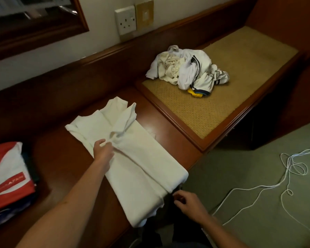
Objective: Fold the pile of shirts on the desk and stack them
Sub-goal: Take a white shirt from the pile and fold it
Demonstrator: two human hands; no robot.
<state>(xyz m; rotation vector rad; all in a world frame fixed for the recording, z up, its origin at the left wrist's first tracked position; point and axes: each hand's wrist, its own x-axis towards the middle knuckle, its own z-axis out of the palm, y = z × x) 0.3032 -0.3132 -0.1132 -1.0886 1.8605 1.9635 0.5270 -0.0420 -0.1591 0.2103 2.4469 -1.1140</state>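
A white sleeveless shirt lies lengthwise on the dark wooden desk, its sides folded inward and its hem hanging over the front edge. My left hand pinches a fold of the cloth near the shirt's middle. Just off the desk's front edge, beside the hem, my right hand hovers with loosely curled fingers and holds nothing. A crumpled pile of white shirts, with dark stripes and a bit of yellow, sits on the woven-topped bench to the right.
A folded red-and-white shirt tops a stack at the desk's left end. White cables trail across the green carpet at the right. A wall socket and a framed mirror are on the wall behind.
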